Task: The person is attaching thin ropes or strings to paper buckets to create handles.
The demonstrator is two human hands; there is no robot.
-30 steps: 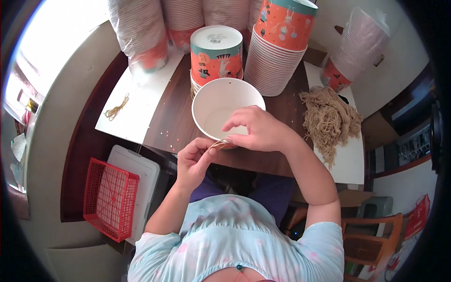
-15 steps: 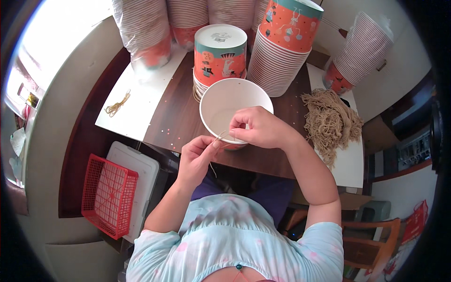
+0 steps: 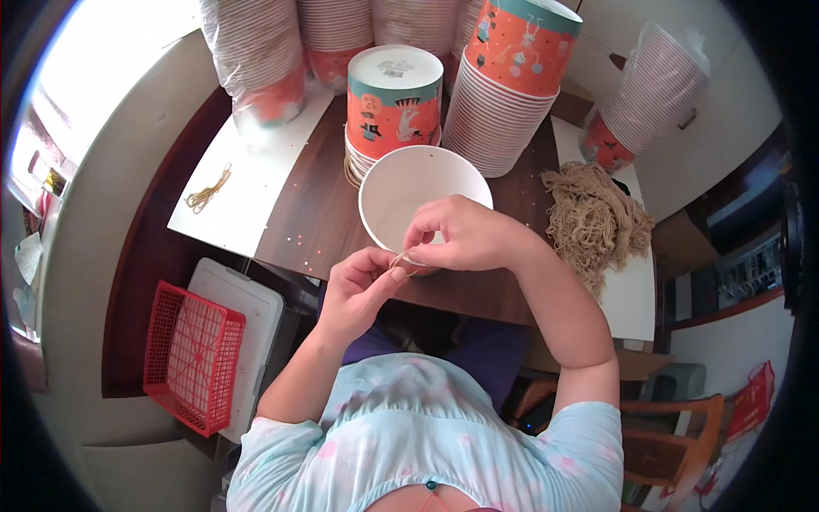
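Observation:
A white-lined paper bucket [image 3: 380, 205] leans its open mouth toward me at the middle of the table. At its near rim, my left hand [image 3: 357, 288] pinches a thin tan string [image 3: 398, 261] between thumb and fingers. Close against it, my right hand [image 3: 465, 235] pinches the same string, its fingertips almost meeting the left ones. The string appears looped between both hands; whether it is knotted is too small to tell. Behind the bucket, an upside-down orange and green bucket [image 3: 395, 107] tops a short stack.
A tall bucket stack [image 3: 495, 119] stands right of centre, with wrapped stacks [image 3: 256, 68] along the back. A tangled heap of tan string [image 3: 593, 226] lies at the right, a small string bundle [image 3: 209, 192] at the left. A red basket [image 3: 196, 354] sits below the table's left side.
My right hand has moved slightly left and down, closing the gap to my left hand. The string's loose end that hung below my left hand no longer shows.

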